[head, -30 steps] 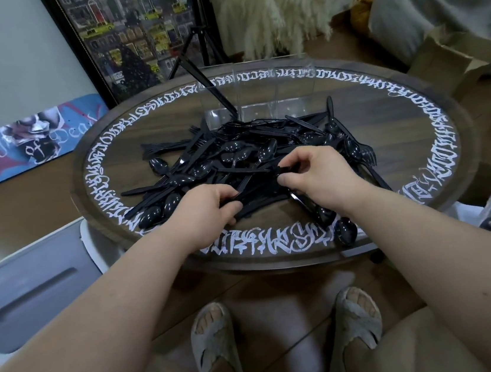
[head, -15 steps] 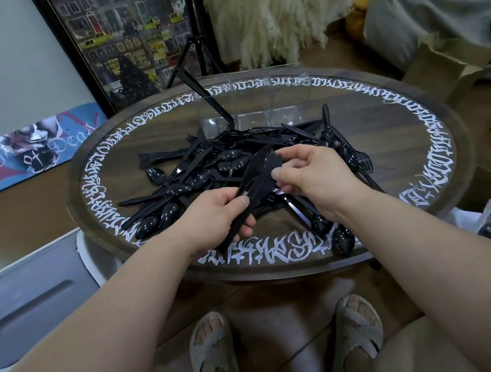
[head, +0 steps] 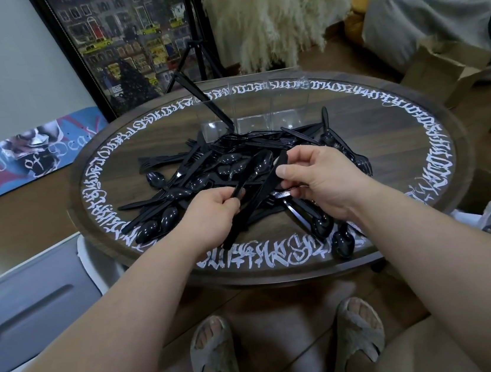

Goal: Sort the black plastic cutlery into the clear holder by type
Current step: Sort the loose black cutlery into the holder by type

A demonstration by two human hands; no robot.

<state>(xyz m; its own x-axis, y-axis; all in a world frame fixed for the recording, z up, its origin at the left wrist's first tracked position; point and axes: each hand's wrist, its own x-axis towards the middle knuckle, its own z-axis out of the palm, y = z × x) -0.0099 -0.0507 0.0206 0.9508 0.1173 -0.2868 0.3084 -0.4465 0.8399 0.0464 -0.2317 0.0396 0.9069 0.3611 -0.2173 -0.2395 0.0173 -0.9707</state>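
Cutlery [head: 234,159], all black plastic, lies heaped across the middle of the round counter [head: 418,146], its spoons, forks and knives pointing every way. Lifted above the heap is a small bundle of pieces [head: 253,185] whose long axis runs on a slant, from low near the person up and away to the right; a spoon bowl shows at the far upper end and the handle ends hang below the left hand [head: 210,208]. That hand comes in from the lower left, forearm stretched over the counter's near rim, with its fingers [head: 230,200] curled round the lower half of the bundle. The right hand [head: 314,177] reaches in from the lower right, wrist bent, thumb and forefinger pinching the bundle's upper part, the other fingers loosely curled beneath. Behind the heap, at the counter's far side, stands the clear holder [head: 259,107], upright, with a single black knife [head: 206,104] leaning in its left compartment, handle tilted up and to the left.
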